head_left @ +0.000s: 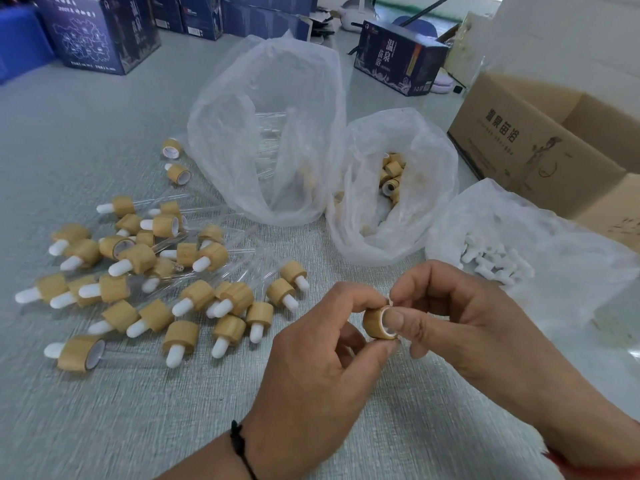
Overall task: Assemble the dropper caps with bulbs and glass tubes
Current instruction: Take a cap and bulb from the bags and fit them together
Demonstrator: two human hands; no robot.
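Room: bare grey tabletop under my wrists | left hand and right hand both pinch round bamboo-coloured dropper cap, white-lined mouth facing right.

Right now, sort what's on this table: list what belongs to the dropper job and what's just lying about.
Job: cap gripped by left hand and right hand; finished droppers; tube bag; cap bag; bulb bag.
Lying about: blue boxes; carton.

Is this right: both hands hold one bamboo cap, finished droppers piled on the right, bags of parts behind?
One error: the finished droppers lie on the left, per the head view. Both the left hand and right hand do hold one bamboo cap, bags behind.
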